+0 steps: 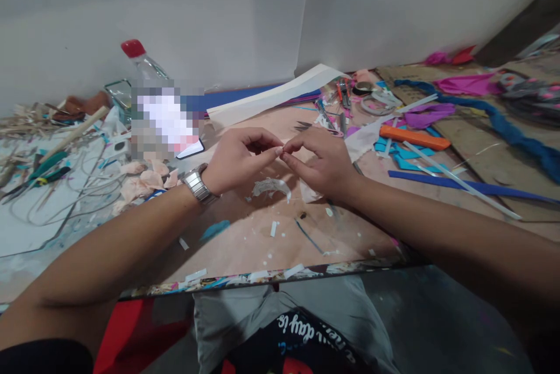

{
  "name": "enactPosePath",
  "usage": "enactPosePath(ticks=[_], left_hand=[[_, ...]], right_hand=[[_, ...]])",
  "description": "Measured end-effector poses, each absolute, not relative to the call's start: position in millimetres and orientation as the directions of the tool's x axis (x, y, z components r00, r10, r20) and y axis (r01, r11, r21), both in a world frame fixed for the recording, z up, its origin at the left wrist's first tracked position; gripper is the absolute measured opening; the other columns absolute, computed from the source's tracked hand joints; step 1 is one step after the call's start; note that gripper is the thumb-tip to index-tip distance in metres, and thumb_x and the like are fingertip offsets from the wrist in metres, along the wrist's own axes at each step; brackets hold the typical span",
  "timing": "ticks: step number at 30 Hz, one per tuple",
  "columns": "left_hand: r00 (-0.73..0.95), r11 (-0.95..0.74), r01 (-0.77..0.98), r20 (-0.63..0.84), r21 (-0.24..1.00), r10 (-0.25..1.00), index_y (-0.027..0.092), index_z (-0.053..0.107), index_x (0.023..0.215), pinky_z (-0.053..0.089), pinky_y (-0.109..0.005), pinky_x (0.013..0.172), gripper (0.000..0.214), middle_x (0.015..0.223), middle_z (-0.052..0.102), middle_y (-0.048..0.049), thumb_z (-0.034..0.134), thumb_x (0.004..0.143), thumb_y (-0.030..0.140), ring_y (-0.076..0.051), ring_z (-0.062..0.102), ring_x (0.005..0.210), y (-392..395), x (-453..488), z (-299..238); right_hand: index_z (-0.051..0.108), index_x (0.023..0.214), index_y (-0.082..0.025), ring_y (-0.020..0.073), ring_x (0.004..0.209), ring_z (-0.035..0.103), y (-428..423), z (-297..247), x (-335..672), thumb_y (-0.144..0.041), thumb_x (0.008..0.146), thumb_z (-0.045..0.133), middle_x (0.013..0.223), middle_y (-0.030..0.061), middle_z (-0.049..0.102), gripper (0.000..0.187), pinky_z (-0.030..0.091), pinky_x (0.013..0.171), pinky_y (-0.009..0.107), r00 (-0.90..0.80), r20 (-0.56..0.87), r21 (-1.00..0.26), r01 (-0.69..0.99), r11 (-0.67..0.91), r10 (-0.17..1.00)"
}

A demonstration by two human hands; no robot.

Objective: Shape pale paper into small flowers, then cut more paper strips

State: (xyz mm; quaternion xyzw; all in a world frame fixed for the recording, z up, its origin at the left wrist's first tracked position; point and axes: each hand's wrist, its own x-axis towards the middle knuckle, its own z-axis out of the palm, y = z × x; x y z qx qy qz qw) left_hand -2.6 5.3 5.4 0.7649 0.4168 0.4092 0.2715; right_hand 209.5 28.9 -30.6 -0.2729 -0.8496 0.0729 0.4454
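Note:
My left hand (238, 158), with a metal watch (198, 184) on its wrist, and my right hand (321, 161) meet fingertip to fingertip above the brown board (262, 234). Both are pinched shut on something tiny between them that I cannot make out. Just below the hands lies a curl of clear tape (271, 187). Small white paper scraps (273, 228) are scattered on the board near it.
A plastic bottle with a red cap (144, 70) stands at the back left. Pliers and wire (48, 172) lie at the left. Blue, orange and purple foam strips (415, 140), scissors (345, 97) and a blue braid (516, 135) crowd the right.

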Motion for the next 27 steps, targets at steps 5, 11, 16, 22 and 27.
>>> enactPosePath(ticks=[5, 11, 16, 22, 27], left_hand=[[0.344, -0.488, 0.443, 0.36, 0.752, 0.867, 0.017, 0.083, 0.094, 0.051, -0.027, 0.064, 0.019, 0.088, 0.081, -0.0079, 0.072, 0.089, 0.032, -0.015, 0.068, 0.071, 6.6, -3.7, 3.7], [0.345, -0.502, 0.441, 0.376, 0.744, 0.86, 0.016, 0.083, 0.096, 0.054, -0.027, 0.068, 0.019, 0.091, 0.082, -0.0083, 0.072, 0.09, 0.031, -0.016, 0.071, 0.074, 5.3, -2.2, 4.4], [0.35, -0.508, 0.435, 0.38, 0.744, 0.856, 0.017, 0.083, 0.095, 0.058, -0.028, 0.074, 0.018, 0.092, 0.082, -0.0085, 0.072, 0.09, 0.03, -0.018, 0.073, 0.078, 4.1, -0.6, 6.2], [0.365, -0.489, 0.436, 0.348, 0.756, 0.863, 0.018, 0.084, 0.102, 0.057, -0.029, 0.073, 0.022, 0.098, 0.083, -0.0087, 0.072, 0.092, 0.033, -0.019, 0.075, 0.082, 5.1, -1.8, 5.2], [0.377, -0.469, 0.457, 0.313, 0.756, 0.871, 0.019, 0.084, 0.101, 0.054, -0.028, 0.07, 0.022, 0.094, 0.083, -0.0073, 0.072, 0.091, 0.035, -0.017, 0.073, 0.078, 6.3, -3.1, 4.7]], right_hand=[[0.067, 0.087, -0.024, 0.0225, 0.08, 0.068, 29.2, -31.8, 210.0, -0.025, 0.092, 0.067, 0.083, 0.0032, 0.074, 0.005, 0.049, 0.078, 0.039, -0.459, 0.703, -0.373, 0.413, 0.831, 0.543], [0.067, 0.085, -0.023, 0.0223, 0.08, 0.068, 31.1, -33.4, 209.9, -0.03, 0.092, 0.07, 0.083, 0.0031, 0.074, 0.01, 0.049, 0.08, 0.039, -0.433, 0.712, -0.379, 0.426, 0.821, 0.553], [0.066, 0.084, -0.023, 0.0224, 0.08, 0.068, 32.2, -34.4, 210.0, -0.035, 0.092, 0.072, 0.083, 0.0033, 0.074, 0.016, 0.05, 0.079, 0.039, -0.412, 0.713, -0.397, 0.429, 0.812, 0.567], [0.066, 0.083, -0.024, 0.0227, 0.08, 0.068, 32.3, -34.7, 209.9, -0.041, 0.093, 0.073, 0.083, 0.0035, 0.074, 0.021, 0.05, 0.079, 0.039, -0.388, 0.716, -0.408, 0.442, 0.799, 0.581], [0.067, 0.083, -0.023, 0.0223, 0.08, 0.068, 33.2, -35.2, 210.5, -0.048, 0.093, 0.072, 0.082, 0.0039, 0.074, 0.027, 0.05, 0.078, 0.039, -0.394, 0.722, -0.396, 0.439, 0.806, 0.569]])
